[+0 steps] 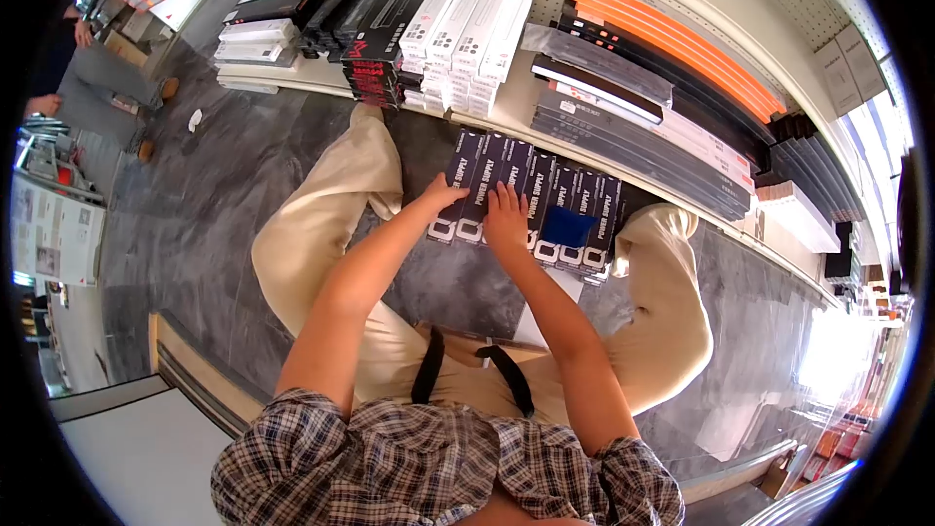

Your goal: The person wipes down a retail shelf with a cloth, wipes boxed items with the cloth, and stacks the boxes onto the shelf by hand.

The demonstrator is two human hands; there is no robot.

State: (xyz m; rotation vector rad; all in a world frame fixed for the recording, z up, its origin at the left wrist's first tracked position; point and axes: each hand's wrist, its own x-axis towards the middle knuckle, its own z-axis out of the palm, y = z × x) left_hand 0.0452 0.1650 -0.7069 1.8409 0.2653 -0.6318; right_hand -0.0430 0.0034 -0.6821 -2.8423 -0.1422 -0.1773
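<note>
Power supply boxes (537, 199) lie against left fingers (444, 185), beneath right fingers (503, 201).

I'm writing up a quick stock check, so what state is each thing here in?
Power supply boxes: side by side, printed faces up, apparently closed
Blue piece: lying over part of the row's right side
Left hand: touching the row's left end, grip unclear
Right hand: open, fingers resting on the boxes
White boxes: stacked
Orange boxes: stacked lengthwise
Shelf: stocked
</note>
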